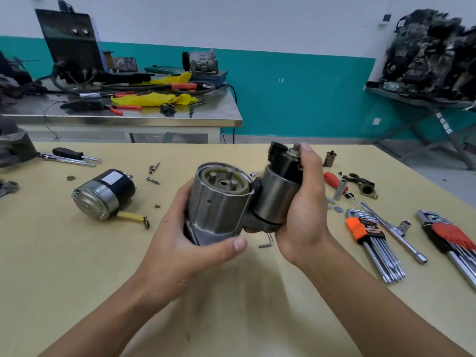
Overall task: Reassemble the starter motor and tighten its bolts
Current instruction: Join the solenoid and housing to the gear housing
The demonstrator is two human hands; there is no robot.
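Head view is showing the job mid-assembly, with parts spread across the tan worktop [77,266]. Far left, the motor body [103,194] — a black and silver cylinder with a yellow lead — is lying on its side, well apart from both hands, and a few loose bolts [153,173] are lying just beyond it.

Moving right, the left hand [180,243] is gripping the starter housing [219,210], its fingers [185,191] curling round the far side and the thumb pressing on the near wall. The housing is being held above the worktop, its open end tilting up toward the camera so that the pins around the centre hole are showing.

Beside it, the right hand [306,210] is wrapping round the solenoid [278,199], its fingers clamping over the top end. A single hex key [266,242] is lying beneath the hands, and further right an orange hex key set [371,240] and a red hex key set [453,240] are sitting within reach.

By my reading, the person is lining up the housing to receive the motor body. Doing this well is probably meaning holding the open end upward so nothing is slipping out, freeing one hand to fetch the motor body, and turning it so the yellow lead is facing the solenoid — then seating it flush before any bolt is going in, starting the bolts by hand and tightening them alternately.
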